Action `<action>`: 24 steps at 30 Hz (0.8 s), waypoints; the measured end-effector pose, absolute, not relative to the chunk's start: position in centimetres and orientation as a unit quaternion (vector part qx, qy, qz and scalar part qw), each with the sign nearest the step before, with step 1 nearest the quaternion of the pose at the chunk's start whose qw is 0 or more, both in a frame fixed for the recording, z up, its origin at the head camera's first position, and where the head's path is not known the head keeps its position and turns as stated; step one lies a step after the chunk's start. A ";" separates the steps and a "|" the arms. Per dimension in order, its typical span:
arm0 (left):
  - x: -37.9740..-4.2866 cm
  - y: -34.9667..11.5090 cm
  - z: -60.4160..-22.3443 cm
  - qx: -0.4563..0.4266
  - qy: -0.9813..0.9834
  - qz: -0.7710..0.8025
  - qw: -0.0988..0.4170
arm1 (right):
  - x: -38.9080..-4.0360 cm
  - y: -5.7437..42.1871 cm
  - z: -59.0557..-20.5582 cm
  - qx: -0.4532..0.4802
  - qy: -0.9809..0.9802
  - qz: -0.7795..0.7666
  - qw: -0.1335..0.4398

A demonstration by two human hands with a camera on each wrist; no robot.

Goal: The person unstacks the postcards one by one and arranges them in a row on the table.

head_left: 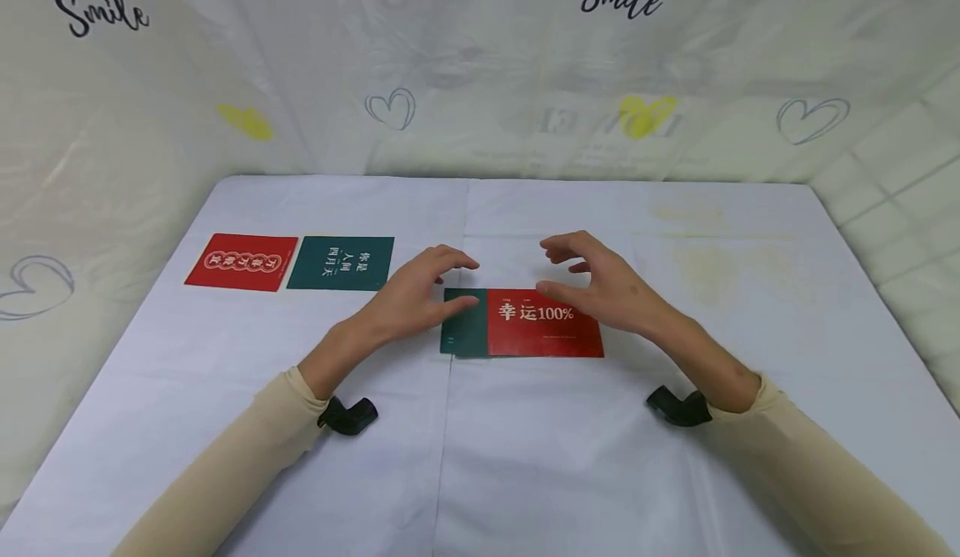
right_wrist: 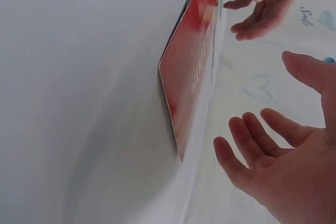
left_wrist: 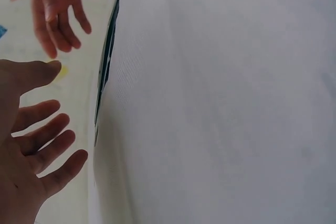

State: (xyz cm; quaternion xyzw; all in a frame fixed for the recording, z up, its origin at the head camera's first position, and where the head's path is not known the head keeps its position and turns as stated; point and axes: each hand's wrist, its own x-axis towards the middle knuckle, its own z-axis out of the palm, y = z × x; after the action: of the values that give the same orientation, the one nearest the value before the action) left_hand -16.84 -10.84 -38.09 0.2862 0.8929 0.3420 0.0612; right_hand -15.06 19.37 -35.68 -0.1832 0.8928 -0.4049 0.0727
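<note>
A red card (head_left: 545,340) with white Chinese characters and "100%" lies overlapping a dark green card (head_left: 465,340) near the middle of the table. My left hand (head_left: 408,298) hovers at the green card's left side, its thumb passing over that card in the head view. Over the red card's upper right part is my right hand (head_left: 611,286), fingers loosely bent. Neither hand holds anything. In the right wrist view, the right hand (right_wrist: 283,156) stands apart from the red card (right_wrist: 186,72). The left wrist view shows the left hand's fingers (left_wrist: 50,129) spread.
Farther left lie another red card (head_left: 240,278) with a round pattern and a green card (head_left: 341,279) with white characters, side by side. White cloth covers the table (head_left: 525,457). A printed curtain (head_left: 480,57) hangs behind it.
</note>
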 end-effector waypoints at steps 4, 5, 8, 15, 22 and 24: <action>-16.7 -10.4 -38.0 0.285 0.899 0.325 0.074 | -14.9 20.3 -35.5 -0.179 0.895 -0.400 0.083; -16.7 -10.3 -37.9 0.286 0.900 0.321 0.077 | -14.9 20.4 -35.5 -0.178 0.896 -0.398 0.087; -16.7 -10.0 -37.9 0.285 0.902 0.314 0.086 | -14.9 20.9 -35.4 -0.179 0.899 -0.386 0.101; -16.8 -9.4 -37.9 0.283 0.906 0.299 0.102 | -14.7 21.6 -35.7 -0.189 0.908 -0.352 0.127; -16.8 -9.0 -37.8 0.289 0.906 0.288 0.116 | -14.4 22.1 -35.5 -0.182 0.916 -0.329 0.140; -16.8 -8.9 -37.8 0.296 0.906 0.279 0.118 | -14.3 22.2 -35.5 -0.184 0.917 -0.324 0.141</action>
State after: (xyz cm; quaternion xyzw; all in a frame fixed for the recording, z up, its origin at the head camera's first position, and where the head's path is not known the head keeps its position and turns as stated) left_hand -16.80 -8.88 -37.85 0.2963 0.9058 0.2788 0.1182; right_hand -14.27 22.22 -35.55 -0.1841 0.9172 -0.3240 0.1407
